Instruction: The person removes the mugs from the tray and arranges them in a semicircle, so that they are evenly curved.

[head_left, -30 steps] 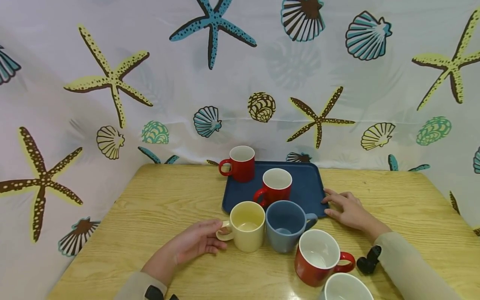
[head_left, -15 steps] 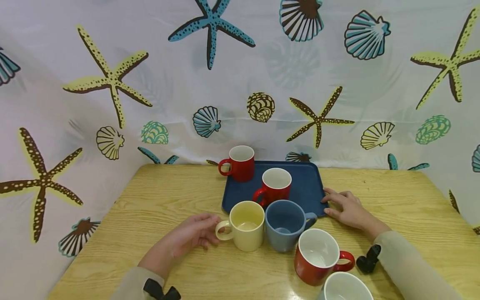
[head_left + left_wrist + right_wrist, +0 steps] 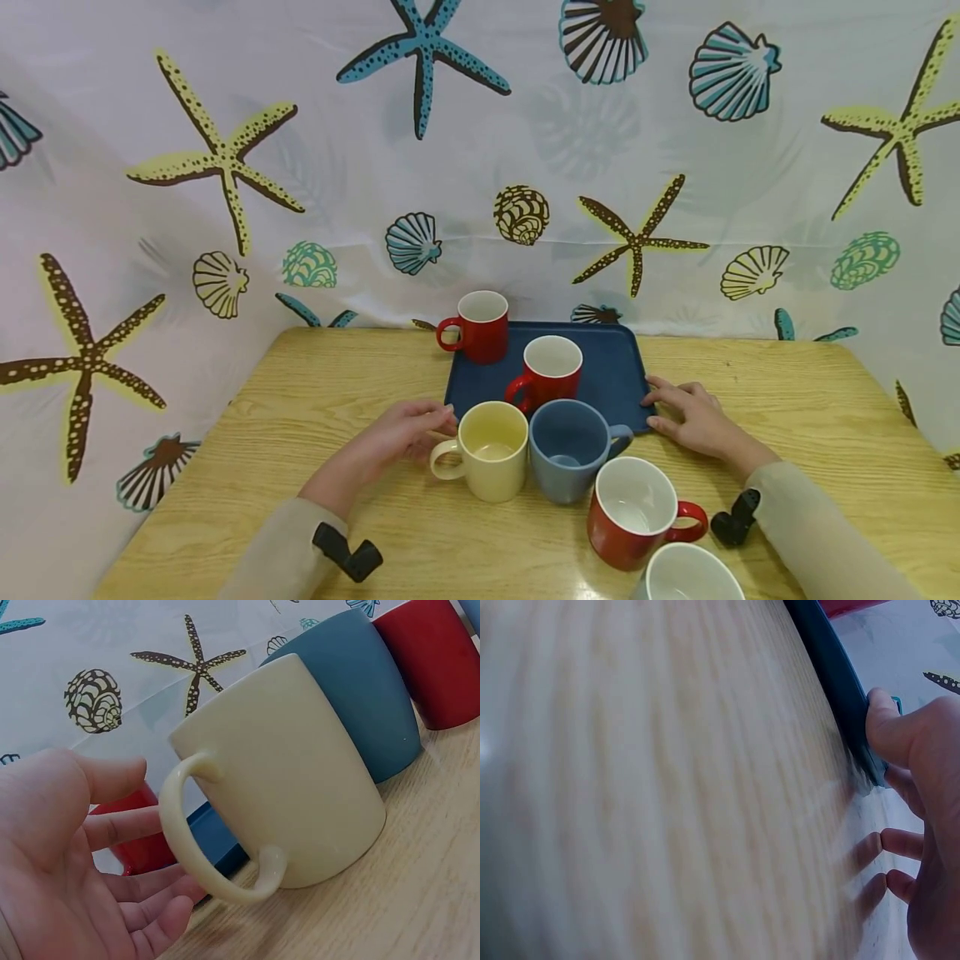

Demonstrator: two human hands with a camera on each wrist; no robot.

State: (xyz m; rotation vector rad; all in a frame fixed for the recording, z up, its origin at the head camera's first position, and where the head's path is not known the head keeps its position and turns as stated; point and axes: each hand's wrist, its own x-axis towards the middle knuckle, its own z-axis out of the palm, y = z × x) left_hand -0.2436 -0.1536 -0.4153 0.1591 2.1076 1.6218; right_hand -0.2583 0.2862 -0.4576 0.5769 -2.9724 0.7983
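Note:
In the head view my left hand (image 3: 401,435) reaches past the handle of a cream mug (image 3: 495,479), fingertips right at the left front corner of a dark blue tray (image 3: 611,350). The left wrist view shows that hand (image 3: 82,855) with loosely bent fingers, partly behind the cream mug's handle (image 3: 184,825). At the tray's right front corner, my right hand (image 3: 693,421) pinches the rim between thumb and index finger. Its other fingertips rest on the table in the right wrist view. Two red mugs, one farther back (image 3: 483,337) and one nearer (image 3: 551,379), stand on the tray.
A blue mug (image 3: 570,458) stands beside the cream one, hiding part of the tray's front edge. Nearer me are a red mug with white inside (image 3: 633,517) and a pale mug (image 3: 690,575) cut by the frame. A shell-and-starfish curtain (image 3: 315,167) hangs behind the wooden table (image 3: 322,375).
My left hand has drawn off the cream mug's handle and moved forward to the tray's left front corner. My right hand and the mugs have stayed in place.

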